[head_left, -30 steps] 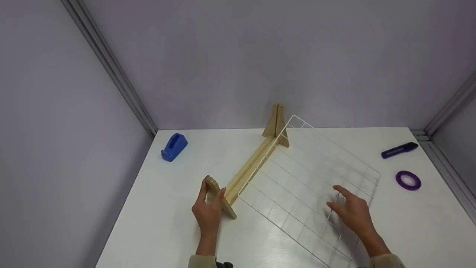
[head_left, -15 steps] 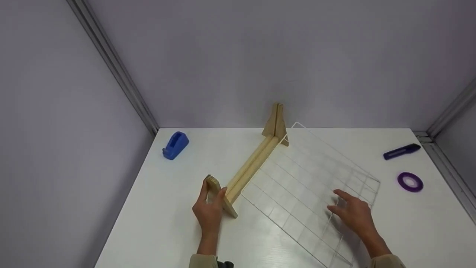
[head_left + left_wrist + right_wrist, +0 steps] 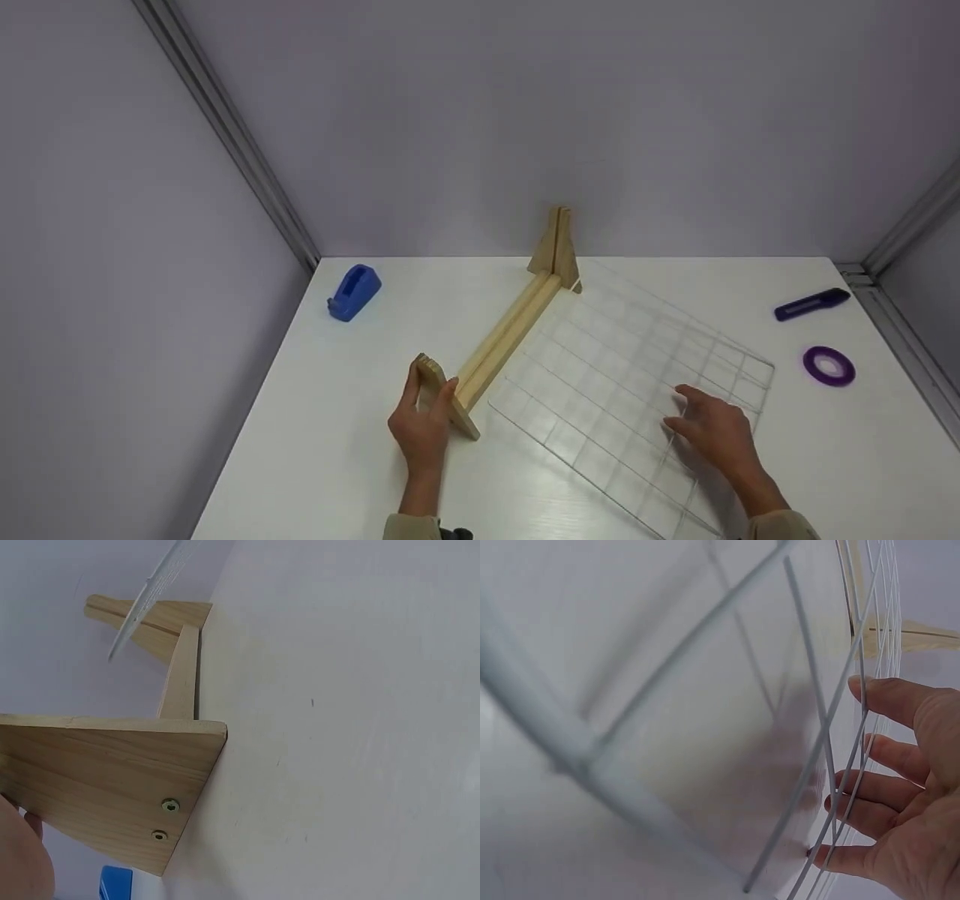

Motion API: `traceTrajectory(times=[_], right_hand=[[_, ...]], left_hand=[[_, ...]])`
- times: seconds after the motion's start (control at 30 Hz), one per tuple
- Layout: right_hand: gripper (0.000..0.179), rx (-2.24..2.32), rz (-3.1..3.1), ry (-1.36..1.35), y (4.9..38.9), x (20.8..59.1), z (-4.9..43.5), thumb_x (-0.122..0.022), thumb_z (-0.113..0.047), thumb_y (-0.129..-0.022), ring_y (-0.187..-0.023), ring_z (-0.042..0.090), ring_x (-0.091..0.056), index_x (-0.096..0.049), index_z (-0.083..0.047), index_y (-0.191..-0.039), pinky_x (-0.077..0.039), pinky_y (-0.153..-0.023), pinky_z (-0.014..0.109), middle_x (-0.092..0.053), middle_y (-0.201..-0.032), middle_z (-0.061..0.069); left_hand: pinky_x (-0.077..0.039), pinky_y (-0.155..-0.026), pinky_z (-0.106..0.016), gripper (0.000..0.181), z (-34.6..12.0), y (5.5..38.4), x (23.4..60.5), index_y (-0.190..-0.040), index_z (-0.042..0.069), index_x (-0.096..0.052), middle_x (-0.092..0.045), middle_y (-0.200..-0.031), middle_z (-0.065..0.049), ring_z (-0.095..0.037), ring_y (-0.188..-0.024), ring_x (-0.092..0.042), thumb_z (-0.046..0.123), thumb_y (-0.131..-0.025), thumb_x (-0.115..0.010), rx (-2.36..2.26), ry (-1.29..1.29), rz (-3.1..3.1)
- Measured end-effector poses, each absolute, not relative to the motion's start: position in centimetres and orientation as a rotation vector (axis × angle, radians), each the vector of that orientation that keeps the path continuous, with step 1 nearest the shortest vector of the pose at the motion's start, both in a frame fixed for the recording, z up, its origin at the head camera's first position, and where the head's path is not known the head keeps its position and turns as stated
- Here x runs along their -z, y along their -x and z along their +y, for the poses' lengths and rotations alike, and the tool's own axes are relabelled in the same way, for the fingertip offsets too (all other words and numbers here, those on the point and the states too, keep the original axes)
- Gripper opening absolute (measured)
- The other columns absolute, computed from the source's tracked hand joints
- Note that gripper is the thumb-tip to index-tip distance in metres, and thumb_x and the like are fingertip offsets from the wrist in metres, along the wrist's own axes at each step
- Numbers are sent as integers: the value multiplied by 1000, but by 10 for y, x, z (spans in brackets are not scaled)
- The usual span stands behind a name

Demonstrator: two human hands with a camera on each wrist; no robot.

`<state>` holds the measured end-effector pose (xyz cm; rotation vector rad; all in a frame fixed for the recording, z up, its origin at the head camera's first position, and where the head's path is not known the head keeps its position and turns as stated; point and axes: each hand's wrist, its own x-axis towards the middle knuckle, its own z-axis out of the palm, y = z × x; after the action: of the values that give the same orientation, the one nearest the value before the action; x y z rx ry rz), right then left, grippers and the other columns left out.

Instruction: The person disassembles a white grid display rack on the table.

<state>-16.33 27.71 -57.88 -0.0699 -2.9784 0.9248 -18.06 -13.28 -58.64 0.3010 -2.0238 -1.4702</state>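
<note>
My left hand (image 3: 420,435) grips the near end piece (image 3: 105,772) of a wooden stand (image 3: 504,341), thumb on its inner side. The stand lies diagonally, two flared end pieces joined by a crossbar; the far end piece (image 3: 555,251) has a vertical slot. In the left wrist view, two bolt heads (image 3: 171,805) show on the near end piece. My right hand (image 3: 712,435) holds a white wire grid panel (image 3: 544,444), thumb and fingers spread among its wires. The panel lies low over the table, its left edge alongside the crossbar. In the right wrist view, fingertips (image 3: 855,686) touch the wires.
A blue tape dispenser (image 3: 354,294) stands at the back left of the white table (image 3: 337,420). On the right lie a dark blue utility knife (image 3: 812,304) and a purple ring-shaped roll (image 3: 845,370). Grey walls (image 3: 480,127) close off the back and sides.
The grid panel's left and far edge has come down from above the crossbar to low beside it. My left hand and the stand have stayed put; my right hand has barely shifted.
</note>
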Motion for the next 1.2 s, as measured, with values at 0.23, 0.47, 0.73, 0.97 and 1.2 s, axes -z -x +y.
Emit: traceTrajectory(times=[0.23,0.47,0.73,0.97,1.2], right_hand=[[58,-920,-3023,104,162,583,279,-78,-21,-86,-52,12,-29,-61,2,-136,-31,-51,29,-68,-78,15],[57,-843,-3002,58,161,584,278,-79,-19,-85,-71,20,-52,-61,5,-134,-55,-79,54,-67,-122,32],[57,-810,-3017,54,155,590,278,-75,-19,-88,-107,51,-66,-58,5,-136,-52,-91,63,-65,-126,33],[58,-814,-3055,67,154,590,276,-75,-19,-89,-126,57,-52,-56,6,-137,-44,-101,67,-57,-136,34],[59,-833,-3091,70,153,592,275,-72,-21,-92,-135,58,-42,-54,6,-140,-36,-108,70,-48,-145,36]], left_hand=[[-47,-109,-40,69,-128,175,589,-138,-3,-59,-62,-138,-15,-27,-133,-58,21,-80,-88,1461,-305,-2010],[-47,-109,-46,69,-125,175,589,-138,-4,-59,-62,-137,-17,-32,-133,-58,22,-81,-87,1448,-304,-2008],[-48,-108,-44,68,-122,172,590,-136,-5,-60,-62,-136,-18,-31,-132,-58,20,-80,-88,1451,-272,-1968],[-48,-107,-44,67,-123,172,592,-137,-5,-60,-62,-137,-18,-32,-132,-58,21,-81,-87,1444,-270,-1981],[-47,-108,-44,68,-124,170,592,-137,-6,-59,-62,-137,-18,-31,-132,-58,22,-81,-87,1434,-269,-1988]])
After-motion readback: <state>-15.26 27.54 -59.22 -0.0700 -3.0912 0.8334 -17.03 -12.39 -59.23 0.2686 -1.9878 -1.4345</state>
